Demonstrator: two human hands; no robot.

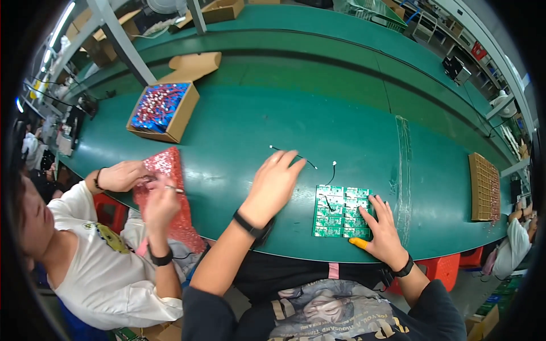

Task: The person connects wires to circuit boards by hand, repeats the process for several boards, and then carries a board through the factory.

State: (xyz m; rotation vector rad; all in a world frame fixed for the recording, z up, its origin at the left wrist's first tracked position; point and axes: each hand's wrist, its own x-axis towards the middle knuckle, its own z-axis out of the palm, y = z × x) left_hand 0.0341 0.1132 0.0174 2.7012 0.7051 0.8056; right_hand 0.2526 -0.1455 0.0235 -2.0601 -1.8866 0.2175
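A green panel of small circuit boards (330,226) lies flat near the table's front edge. Resting on its right side is my right hand (387,236), fingers spread, with a yellow cover on the thumb. My left hand (272,187) is over the table left of the panel, fingers stretched and slightly apart. Its fingertips are at a short black cable (307,161) with white end connectors; part of that cable is hidden behind them. Another black cable (334,171) with a white connector stands out from the panel's top edge. A short black wire (327,203) lies across the panel's upper left.
On the left a co-worker (96,250) handles a pink bubble-wrap bag (168,165). An open cardboard box (183,116) of blue parts with red wires sits beyond. Clear tape (403,182) crosses the green table (244,113). A brown partitioned tray (483,187) stands far right.
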